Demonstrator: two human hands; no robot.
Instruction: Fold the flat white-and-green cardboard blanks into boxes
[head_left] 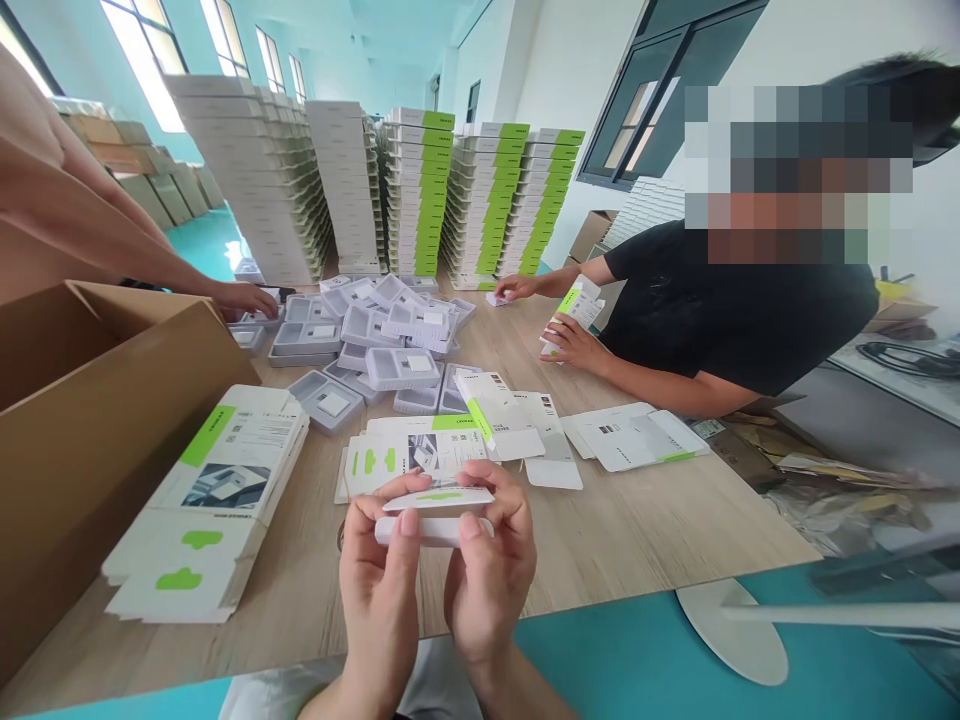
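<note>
My left hand (pixel 379 590) and my right hand (pixel 489 570) pinch a small white carton with a green mark (pixel 439 510) from both sides, just above the table edge. Its folded white part (pixel 427 531) lies under the green-marked top. Directly beyond my fingers lie flat printed white-and-green carton blanks (pixel 450 445). Grey plastic trays (pixel 315 340) with white inserts are spread farther along the wooden table (pixel 622 530). A larger pile of flattened white-and-green cartons (pixel 217 490) rests to my left.
An open brown cardboard box (pixel 90 400) stands at the left table edge. A co-worker's hand (pixel 244 298) reaches the trays from the left. Opposite, a person in a black shirt (pixel 735 310) holds a carton (pixel 577 308). Tall stacks of white-and-green boxes (pixel 420 190) rise behind the table.
</note>
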